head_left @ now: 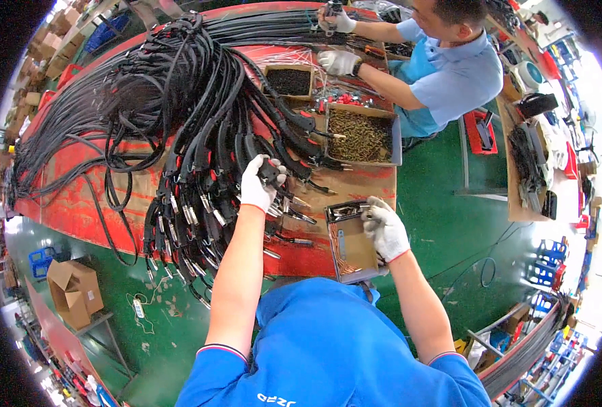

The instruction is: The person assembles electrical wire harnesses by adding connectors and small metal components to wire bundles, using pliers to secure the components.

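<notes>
My left hand, in a white glove, is closed round the black handle of a welding torch at the near side of a big heap of them. These welding torches have black handles with red triggers, bright metal necks and long black cables. My right hand, also gloved, is at the right rim of an open parts box holding copper-coloured rods and dark pieces. Its fingers are curled together over the far right corner of the box; what they hold, if anything, is too small to make out.
A box of brass-coloured small parts and a box of black small parts stand on the red table. Across the right side, a co-worker with gloved hands handles the cables. A cardboard box is at lower left.
</notes>
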Demonstrator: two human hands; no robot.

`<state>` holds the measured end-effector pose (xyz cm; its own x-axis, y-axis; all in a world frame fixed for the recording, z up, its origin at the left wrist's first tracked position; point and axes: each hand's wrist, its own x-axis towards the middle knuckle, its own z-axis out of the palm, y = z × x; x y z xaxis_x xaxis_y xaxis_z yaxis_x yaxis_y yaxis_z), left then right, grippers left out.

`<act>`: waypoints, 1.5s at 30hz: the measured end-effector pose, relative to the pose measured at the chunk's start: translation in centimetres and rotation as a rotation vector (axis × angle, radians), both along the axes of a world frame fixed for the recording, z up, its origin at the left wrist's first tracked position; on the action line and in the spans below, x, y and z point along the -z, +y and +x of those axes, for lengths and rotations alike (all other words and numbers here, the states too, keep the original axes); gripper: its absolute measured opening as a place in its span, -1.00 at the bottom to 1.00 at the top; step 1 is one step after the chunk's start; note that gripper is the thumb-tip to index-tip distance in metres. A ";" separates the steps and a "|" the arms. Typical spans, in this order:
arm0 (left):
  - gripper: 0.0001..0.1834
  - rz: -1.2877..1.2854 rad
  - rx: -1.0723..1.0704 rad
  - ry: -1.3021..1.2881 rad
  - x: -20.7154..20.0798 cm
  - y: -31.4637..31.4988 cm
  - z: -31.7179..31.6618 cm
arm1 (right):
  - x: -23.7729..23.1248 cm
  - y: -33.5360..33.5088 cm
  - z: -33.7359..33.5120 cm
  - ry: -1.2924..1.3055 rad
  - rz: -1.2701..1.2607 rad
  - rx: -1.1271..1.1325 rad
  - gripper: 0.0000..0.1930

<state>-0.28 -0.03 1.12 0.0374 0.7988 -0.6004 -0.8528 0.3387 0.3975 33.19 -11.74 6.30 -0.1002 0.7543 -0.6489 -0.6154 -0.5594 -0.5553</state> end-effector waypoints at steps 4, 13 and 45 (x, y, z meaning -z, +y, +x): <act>-0.79 -0.017 -0.005 0.027 -0.1 0.1 0.6 | -0.2 -0.1 -2.4 0.145 -0.066 0.082 -0.73; -0.80 -0.017 -0.005 0.017 -0.1 0.2 0.7 | 0.4 0.6 -6.4 0.031 0.006 -0.104 -0.75; -0.79 -0.023 -0.013 -0.035 0.2 0.2 0.4 | 2.0 3.3 -13.1 -0.893 0.471 -0.576 -0.68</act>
<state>0.11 0.14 0.96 0.0484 0.7856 -0.6168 -0.8707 0.3357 0.3593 20.13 -8.41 4.27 -0.1554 0.9314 -0.3292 0.3788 -0.2516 -0.8907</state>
